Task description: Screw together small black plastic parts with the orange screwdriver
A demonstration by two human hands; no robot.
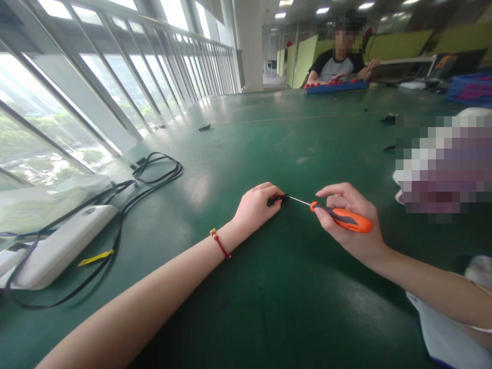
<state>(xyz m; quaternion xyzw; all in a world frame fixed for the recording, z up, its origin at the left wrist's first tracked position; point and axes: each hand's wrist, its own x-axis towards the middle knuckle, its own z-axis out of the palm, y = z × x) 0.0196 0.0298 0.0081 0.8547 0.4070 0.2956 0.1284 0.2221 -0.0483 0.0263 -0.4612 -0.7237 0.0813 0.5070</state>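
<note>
My left hand (pixel 258 206) rests low over the green table, its fingers closed round a small black part (pixel 277 199). Most of that part is hidden by the fingers, so its kind does not show. My right hand (pixel 351 218) grips a screwdriver (pixel 348 219) with an orange and dark grey handle. The thin metal shaft points left, and its tip meets the black part at the left fingertips. Whether the tip sits in a screw is too small to tell. A red bracelet (pixel 221 244) circles my left wrist.
A white power strip (pixel 73 246) and looped black cable (pixel 154 174) lie at the left by the railing. Across the green table (pixel 246 148) a person (pixel 338 61) sits behind a blue tray (pixel 336 88) with red pieces. Small black pieces (pixel 389 118) lie at the right.
</note>
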